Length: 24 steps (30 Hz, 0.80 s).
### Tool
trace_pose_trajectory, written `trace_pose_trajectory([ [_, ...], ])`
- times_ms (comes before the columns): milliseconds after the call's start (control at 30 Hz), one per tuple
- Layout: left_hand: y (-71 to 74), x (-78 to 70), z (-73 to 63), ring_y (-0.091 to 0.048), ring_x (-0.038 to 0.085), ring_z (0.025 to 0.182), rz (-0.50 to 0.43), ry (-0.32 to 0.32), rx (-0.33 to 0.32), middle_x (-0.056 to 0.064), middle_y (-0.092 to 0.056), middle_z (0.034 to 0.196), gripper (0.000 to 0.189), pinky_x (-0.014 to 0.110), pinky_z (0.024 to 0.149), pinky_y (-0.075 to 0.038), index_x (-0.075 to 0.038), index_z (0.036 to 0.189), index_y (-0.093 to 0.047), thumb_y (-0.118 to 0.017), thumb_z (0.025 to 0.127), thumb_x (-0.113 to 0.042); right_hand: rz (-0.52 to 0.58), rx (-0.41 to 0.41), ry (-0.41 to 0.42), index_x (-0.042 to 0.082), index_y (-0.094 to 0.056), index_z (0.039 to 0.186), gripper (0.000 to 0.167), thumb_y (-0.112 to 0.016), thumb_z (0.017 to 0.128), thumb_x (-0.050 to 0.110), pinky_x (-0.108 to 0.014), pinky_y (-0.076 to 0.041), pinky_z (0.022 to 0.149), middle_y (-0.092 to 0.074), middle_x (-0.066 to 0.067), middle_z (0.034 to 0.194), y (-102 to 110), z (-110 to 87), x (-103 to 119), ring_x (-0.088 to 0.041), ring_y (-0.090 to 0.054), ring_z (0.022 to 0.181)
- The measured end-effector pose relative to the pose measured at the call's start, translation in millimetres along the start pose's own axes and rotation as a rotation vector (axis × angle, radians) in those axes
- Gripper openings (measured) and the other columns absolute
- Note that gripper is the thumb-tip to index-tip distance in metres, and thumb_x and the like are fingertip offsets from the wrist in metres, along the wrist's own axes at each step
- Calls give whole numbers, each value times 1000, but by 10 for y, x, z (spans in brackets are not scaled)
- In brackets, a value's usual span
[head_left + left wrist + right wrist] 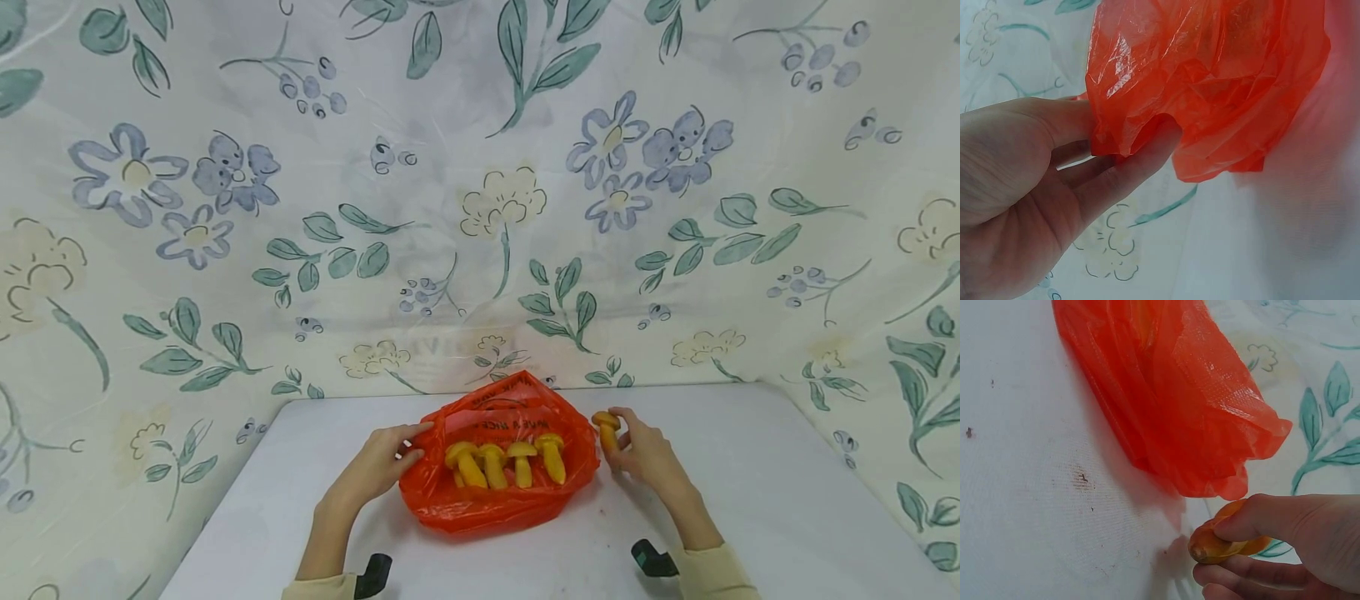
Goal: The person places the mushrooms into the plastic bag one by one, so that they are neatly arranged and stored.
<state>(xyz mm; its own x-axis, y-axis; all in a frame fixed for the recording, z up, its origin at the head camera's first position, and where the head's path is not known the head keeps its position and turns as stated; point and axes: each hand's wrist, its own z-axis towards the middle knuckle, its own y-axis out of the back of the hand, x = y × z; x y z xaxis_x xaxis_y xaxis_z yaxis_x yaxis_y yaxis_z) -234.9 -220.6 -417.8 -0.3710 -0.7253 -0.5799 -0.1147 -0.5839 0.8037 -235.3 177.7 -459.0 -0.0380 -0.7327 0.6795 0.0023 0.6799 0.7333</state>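
A red plastic bag (495, 510) lies on the table with its mouth spread toward me. Inside it several yellow mushrooms (522, 464) stand side by side in a row, caps up. My left hand (378, 460) pinches the bag's left edge between thumb and fingers; the left wrist view shows the thin plastic (1210, 94) bunched at those fingertips. Just off the bag's right edge, my right hand (645, 450) holds one yellow mushroom (606, 425), cap upward. In the right wrist view the thumb and fingers grip this mushroom's stem (1210, 545), close to the bag's crumpled corner.
A white table (750, 467) carries the bag, with a few small dark specks (1082, 478) on its surface. Behind and around it hangs a flower-patterned cloth (450, 208). Dark wrist cameras (654, 558) sit near both sleeves.
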Motion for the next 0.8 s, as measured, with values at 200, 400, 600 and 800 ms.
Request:
trace_pose_trajectory([
  [200,-5,-17,2,-62,13,83,-4,16,-3,12,-71,113,43,21,68,-58,-4,133,-60,-66,90,-1,-10,-13,21,13,-41,144,66,-72,86,12,-30,-59,67,-65,-10,95,37,-9,14,-17,-56,70],
  [400,6,-24,9,-62,14,83,-6,16,1,12,-71,111,43,21,68,-59,-4,133,-60,-65,90,-1,-31,-34,44,14,-42,142,63,-71,87,13,-27,-58,64,-65,-10,94,91,-24,51,-16,-56,68],
  [600,5,-39,6,-62,14,83,-14,30,2,11,-71,111,43,21,69,-59,-4,133,-60,-65,90,-1,-37,-40,66,12,-41,142,63,-71,86,13,-28,-59,65,-66,-11,94,140,-38,98,-16,-56,67],
  [800,4,-50,-3,-62,13,82,0,29,-2,11,-71,110,43,21,68,-58,-4,132,-61,-65,90,-1,-40,-35,64,12,-39,143,66,-72,86,13,-30,-60,68,-66,-12,96,185,-58,136,-16,-57,69],
])
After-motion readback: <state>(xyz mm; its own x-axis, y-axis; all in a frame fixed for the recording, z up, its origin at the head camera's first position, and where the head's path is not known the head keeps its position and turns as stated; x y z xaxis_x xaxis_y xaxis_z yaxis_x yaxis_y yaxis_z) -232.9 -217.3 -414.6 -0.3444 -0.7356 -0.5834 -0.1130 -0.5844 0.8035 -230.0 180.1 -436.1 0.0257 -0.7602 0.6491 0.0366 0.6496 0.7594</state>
